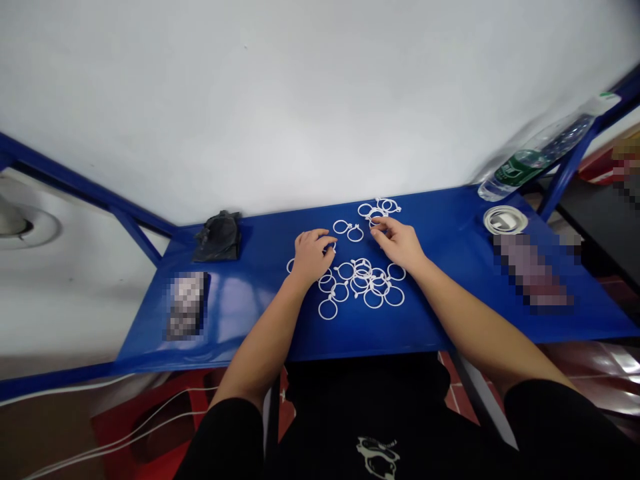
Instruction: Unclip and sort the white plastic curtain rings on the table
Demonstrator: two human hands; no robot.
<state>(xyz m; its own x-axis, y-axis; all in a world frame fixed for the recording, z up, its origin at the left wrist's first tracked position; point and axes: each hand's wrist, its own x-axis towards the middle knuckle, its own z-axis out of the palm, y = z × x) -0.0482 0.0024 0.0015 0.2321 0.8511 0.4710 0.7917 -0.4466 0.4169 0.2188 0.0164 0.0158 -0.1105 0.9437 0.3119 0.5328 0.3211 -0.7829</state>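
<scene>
Over the loose white plastic rings with small eyelets, which look like curtain rings [328, 309], my left hand [311, 257] is held palm down. Its fingers and thumb are apart, and a ring shows partly beneath them. My right hand [399, 243] is at the near edge of a small far cluster of rings [365, 211], its thumb and forefinger bent around one white ring that they partly hide. Two more rings [355, 233] lie between my hands. Nearer me, several overlapping rings [374, 297] form a larger group on the blue table [420, 327].
On the left lie a crumpled black bag [219, 237] and a blurred-out item [186, 305]. A coiled white cable [505, 220] and another blurred item [535, 270] lie at the right. A water bottle [525, 163] leans against the blue frame. A white wall [300, 107] rises behind.
</scene>
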